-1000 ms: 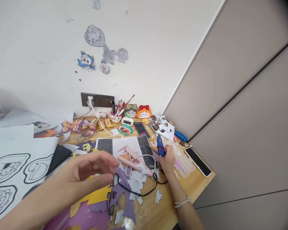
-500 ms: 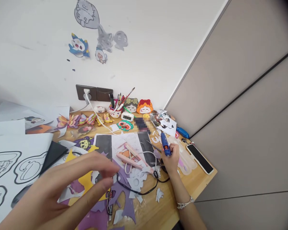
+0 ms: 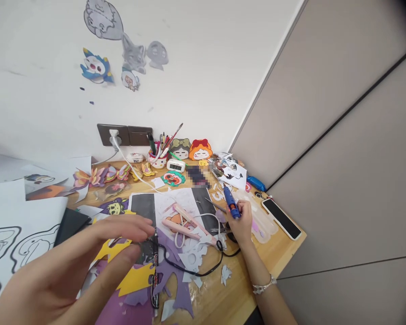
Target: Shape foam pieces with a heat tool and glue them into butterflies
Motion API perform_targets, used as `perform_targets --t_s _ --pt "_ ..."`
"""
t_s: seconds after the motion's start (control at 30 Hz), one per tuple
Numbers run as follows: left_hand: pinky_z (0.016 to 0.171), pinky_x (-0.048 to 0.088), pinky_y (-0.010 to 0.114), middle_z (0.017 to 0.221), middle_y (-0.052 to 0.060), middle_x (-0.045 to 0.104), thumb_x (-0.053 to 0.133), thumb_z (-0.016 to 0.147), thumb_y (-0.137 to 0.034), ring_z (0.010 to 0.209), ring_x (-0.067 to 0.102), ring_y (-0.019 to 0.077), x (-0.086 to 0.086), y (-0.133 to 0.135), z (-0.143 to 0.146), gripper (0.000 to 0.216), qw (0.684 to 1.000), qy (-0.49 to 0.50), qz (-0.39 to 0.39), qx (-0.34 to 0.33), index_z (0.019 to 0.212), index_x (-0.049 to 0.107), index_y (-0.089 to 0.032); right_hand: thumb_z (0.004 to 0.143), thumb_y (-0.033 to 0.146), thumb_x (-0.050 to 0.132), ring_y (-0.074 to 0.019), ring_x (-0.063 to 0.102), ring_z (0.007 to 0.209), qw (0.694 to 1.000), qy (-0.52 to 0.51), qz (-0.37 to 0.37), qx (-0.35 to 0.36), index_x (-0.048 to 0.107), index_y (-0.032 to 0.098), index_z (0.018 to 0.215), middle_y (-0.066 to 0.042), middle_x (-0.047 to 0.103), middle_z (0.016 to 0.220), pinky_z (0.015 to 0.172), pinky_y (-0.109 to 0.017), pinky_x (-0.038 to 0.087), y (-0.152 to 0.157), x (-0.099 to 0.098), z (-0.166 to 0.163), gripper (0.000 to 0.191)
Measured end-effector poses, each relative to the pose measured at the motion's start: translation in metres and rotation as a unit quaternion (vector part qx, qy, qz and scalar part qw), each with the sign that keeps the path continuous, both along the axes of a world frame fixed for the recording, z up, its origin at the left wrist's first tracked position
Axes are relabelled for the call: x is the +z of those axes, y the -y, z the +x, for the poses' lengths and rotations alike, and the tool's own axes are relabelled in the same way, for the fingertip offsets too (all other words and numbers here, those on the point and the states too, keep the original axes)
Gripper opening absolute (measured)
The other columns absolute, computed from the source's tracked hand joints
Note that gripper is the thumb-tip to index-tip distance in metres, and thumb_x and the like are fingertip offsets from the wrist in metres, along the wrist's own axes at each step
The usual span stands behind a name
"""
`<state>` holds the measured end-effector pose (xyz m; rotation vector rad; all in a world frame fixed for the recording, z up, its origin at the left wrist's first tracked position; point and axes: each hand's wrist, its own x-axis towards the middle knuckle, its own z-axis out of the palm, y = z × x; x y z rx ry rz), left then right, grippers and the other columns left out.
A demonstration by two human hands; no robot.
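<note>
In my right hand is a blue glue gun, its nozzle tilted up and away from me. A black cord trails across the table by that hand. My left hand hovers at the lower left, thumb and fingers apart with nothing between them. Beneath it lie yellow foam scraps and purple foam scraps. A dark pen lies upright in view beside them. Between my hands a pink hair straightener rests, spread apart, on a grey-and-white mat.
Paper sheets with outline drawings cover the left side. Along the wall stand a pen cup, a small clock and two cartoon-face cutouts. A phone and clear plastic case lie at the right edge. A grey panel rises beyond.
My left hand has shifted a little left and its thumb and fingers have parted slightly. The view has turned slightly. The glue gun stays in my right hand at nearly the same place.
</note>
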<state>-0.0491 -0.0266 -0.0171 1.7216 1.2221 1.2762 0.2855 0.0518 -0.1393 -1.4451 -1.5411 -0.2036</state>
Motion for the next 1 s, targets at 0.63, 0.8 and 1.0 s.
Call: perform_targets --t_s 0.63,0.8,1.0 --pt "0.068 0.053 0.021 0.092 -0.005 0.061 0.059 0.079 -0.038 0.088 0.061 0.0145 -0.0026 0.0056 -0.0022 0.016 0.998 0.001 -0.050 0.030 0.095 0.054 -0.037 0.070 0.021 0.062 -0.0143 0.039 0.066 1.000 -0.015 0.006 -0.001 0.029 0.023 0.070 0.003 0.035 0.072 0.061 -0.027 0.035 -0.0008 -0.0004 -0.0006 0.033" --pt "0.069 0.054 0.018 0.090 -0.006 0.062 0.059 0.078 -0.042 0.085 0.062 0.0129 -0.0005 0.0064 -0.0037 0.016 0.998 0.003 -0.053 0.046 0.092 0.055 -0.037 0.070 0.022 0.062 -0.0142 0.039 0.066 1.000 -0.020 0.004 -0.003 0.030 0.023 0.070 0.004 0.035 0.072 0.061 -0.027 0.035 -0.0014 -0.0019 0.0005 0.032" --pt "0.066 0.053 0.021 0.086 -0.005 0.062 0.057 0.077 -0.047 0.088 0.061 0.0143 0.0001 0.0016 -0.0039 0.016 0.998 -0.002 -0.034 0.058 0.088 0.054 -0.036 0.071 0.023 0.062 -0.0140 0.038 0.065 1.000 -0.024 0.005 -0.004 0.030 0.023 0.071 0.004 0.034 0.072 0.061 -0.027 0.035 -0.0012 -0.0023 0.0007 0.032"
